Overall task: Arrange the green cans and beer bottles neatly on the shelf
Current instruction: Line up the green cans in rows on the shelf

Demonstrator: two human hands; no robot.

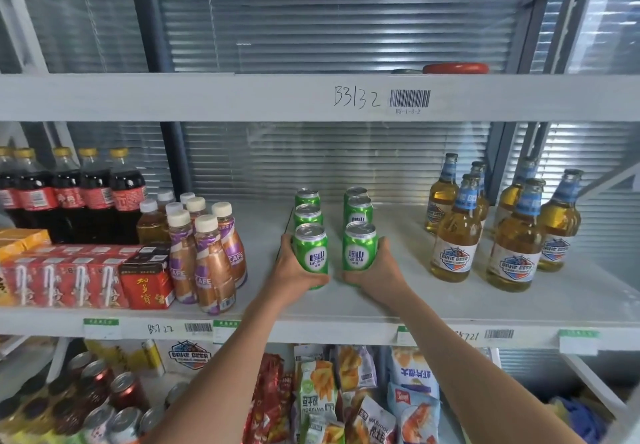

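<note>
Head view shows both hands at the middle shelf, each with a narrow grip wrapped round one can. The left hand (294,270) holds the front left can (310,251) from its outer side, thumb up by the rim and fingers curled under the base. The right hand (379,272) holds the front right can (359,248) the same way from its outer side. Both cans are upright, labels forward, at the head of two short rows of green cans (332,208) running back along the shelf (346,308), three to a row as far as can be seen, with a gap between the rows.

To the right, well apart from the cans, stand the beer bottles (498,222), upright but loosely grouped in two clusters, not squared to the shelf edge. To the left are coffee bottles (207,256), dark soda bottles (69,194) and red drink cartons (86,277); none of these belong to the task.

Judgement: the step in hand is lining up the can rows, with the front pair being set or squared. Whether the bases rest fully on the shelf cannot be told, as the fingers cover them. The next move calls for seating both cans flat, in line with those behind, releasing without tipping them, then turning to the bottles, which look unsorted.
</note>
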